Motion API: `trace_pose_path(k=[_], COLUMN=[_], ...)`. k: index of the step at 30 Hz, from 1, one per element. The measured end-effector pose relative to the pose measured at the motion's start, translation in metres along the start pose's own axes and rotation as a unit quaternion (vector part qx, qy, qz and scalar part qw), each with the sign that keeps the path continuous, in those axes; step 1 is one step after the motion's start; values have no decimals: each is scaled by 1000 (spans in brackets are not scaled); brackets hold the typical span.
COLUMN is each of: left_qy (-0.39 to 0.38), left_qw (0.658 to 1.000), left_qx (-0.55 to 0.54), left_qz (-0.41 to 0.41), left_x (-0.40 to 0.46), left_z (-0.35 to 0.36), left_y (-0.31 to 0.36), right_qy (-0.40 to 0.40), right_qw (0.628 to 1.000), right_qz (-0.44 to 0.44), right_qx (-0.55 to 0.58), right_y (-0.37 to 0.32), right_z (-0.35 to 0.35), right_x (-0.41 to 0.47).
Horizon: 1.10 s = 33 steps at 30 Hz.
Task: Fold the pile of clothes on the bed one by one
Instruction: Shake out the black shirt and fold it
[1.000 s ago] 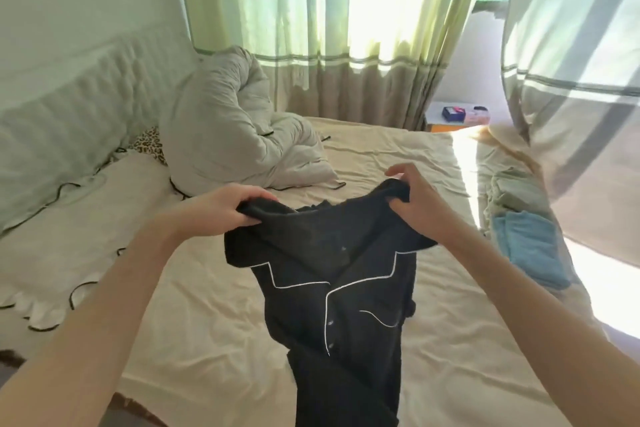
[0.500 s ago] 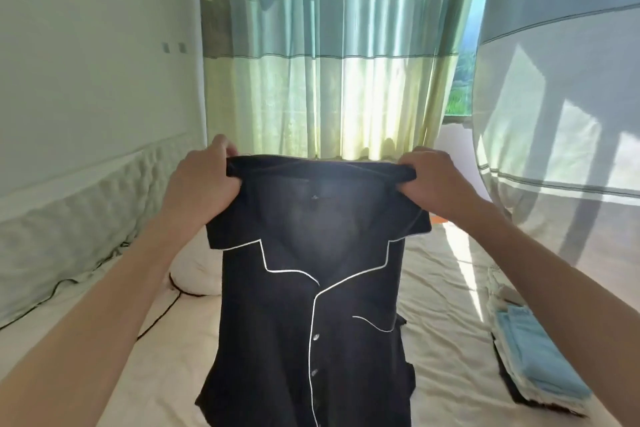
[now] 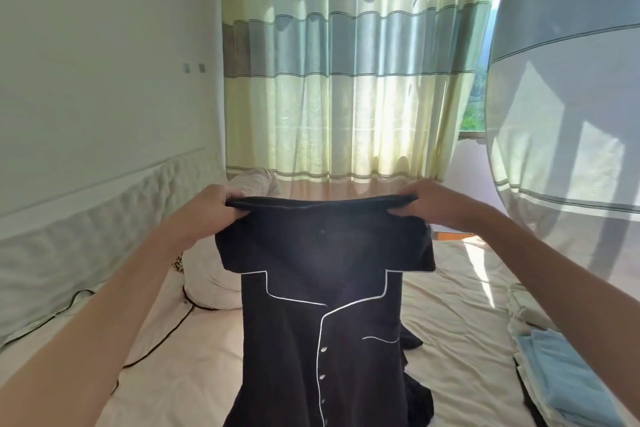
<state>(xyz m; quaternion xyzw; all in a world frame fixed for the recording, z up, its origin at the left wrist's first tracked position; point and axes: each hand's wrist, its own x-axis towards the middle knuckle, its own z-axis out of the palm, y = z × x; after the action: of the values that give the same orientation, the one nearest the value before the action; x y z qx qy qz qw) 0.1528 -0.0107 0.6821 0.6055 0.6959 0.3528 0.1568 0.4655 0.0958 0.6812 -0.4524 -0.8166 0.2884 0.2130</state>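
Both hands, left hand (image 3: 211, 206) and right hand (image 3: 431, 204), pinch the shirt (image 3: 322, 305) taut by its shoulders, now lower; it hangs below, ready to lay flat.

At six o'clock I see a matt black cloth shirt (image 3: 322, 322) with glossy white piping and small shiny buttons. The cream bed sheet (image 3: 457, 329) looks like soft, creased cotton. At twelve o'clock hang thin, translucent striped curtains (image 3: 346, 80); the headboard (image 3: 86, 236) at nine is quilted fabric.
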Motion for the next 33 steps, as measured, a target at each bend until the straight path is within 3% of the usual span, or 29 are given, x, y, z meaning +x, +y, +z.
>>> trace_pose_path(k=[3,6,10,13,17,22,25,29,33], left_qy=[47,103,158,171,72,-14,-19,-25,-19], left_qw=[992,976,974,982,996,984,988,992,989], left_qx=[117,192,163,79,-54,-176,-151,-119,-145], left_qz=[20,27,15,1,-13,-18,13,30,-39], left_x=[3,5,5,5,-2,-14,-16,-22,-21], left_z=[2,13,26,30,33,49,54,53,65], left_y=[-4,-5,-15,-19,-21,-13,-11,-18,-33], right_qy=[-2,85,181,212,232,218,221,178,153], right_qw=[992,975,968,962,971,973,972,984,988], right_qz=[-12,-31,-39,-47,-19,-7,-5,10,22], right_qx=[-122,-202,-168,-163,-50,80,74,-27,-18], right_y=[-1,-3,-11,-13,-6,8,18,33,42], right_z=[10,22,27,28,26,27,26,28,37], right_x=[5,11,10,9,8,-4,-12,-21,-23])
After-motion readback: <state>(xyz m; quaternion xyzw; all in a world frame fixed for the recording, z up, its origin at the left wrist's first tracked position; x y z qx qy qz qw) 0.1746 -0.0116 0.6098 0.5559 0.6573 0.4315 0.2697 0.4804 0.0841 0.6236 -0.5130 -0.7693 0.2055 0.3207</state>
